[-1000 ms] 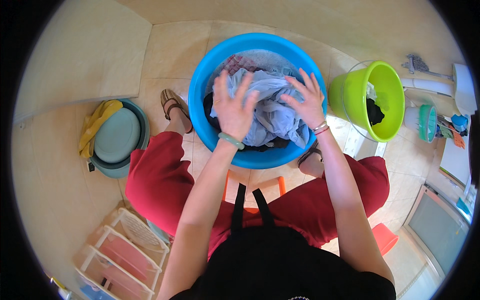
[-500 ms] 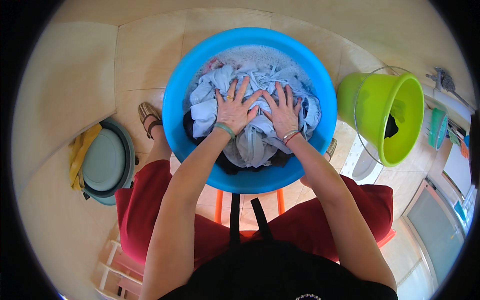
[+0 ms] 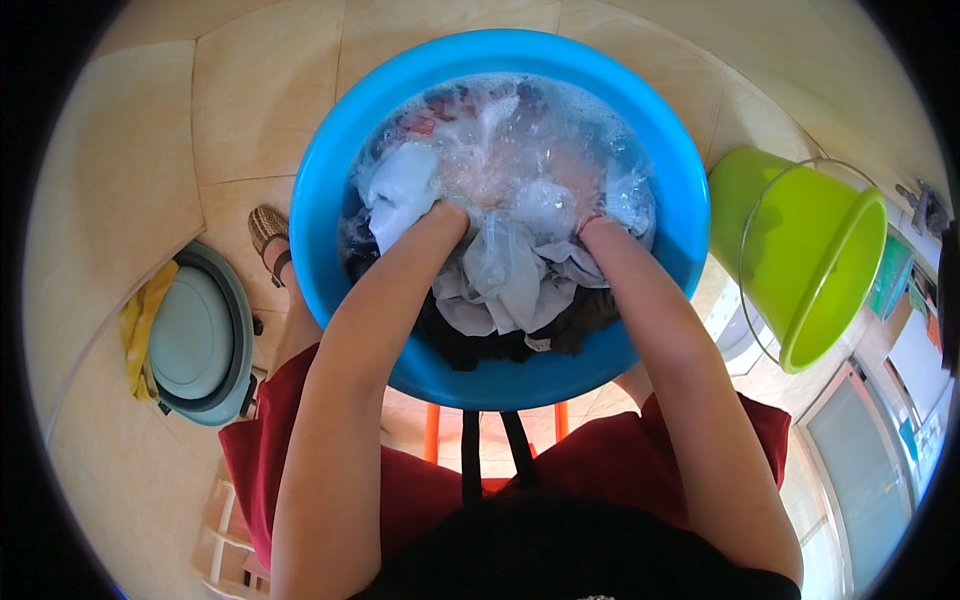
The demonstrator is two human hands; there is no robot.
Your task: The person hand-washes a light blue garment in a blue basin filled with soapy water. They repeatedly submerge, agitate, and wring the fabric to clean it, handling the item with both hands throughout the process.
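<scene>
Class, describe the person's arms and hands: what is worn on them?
The left forearm and right forearm are bare, without sleeves. A thin red band shows at the right wrist. Frothy water obscures the left hand and right hand.

Tiled floor (image 3: 265,130), blue washtub (image 3: 325,200) and green bucket (image 3: 785,240) suggest a home bathroom.

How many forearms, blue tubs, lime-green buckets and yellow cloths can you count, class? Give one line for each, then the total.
Forearms: 2
Blue tub: 1
Lime-green bucket: 1
Yellow cloth: 1
Total: 5
</scene>
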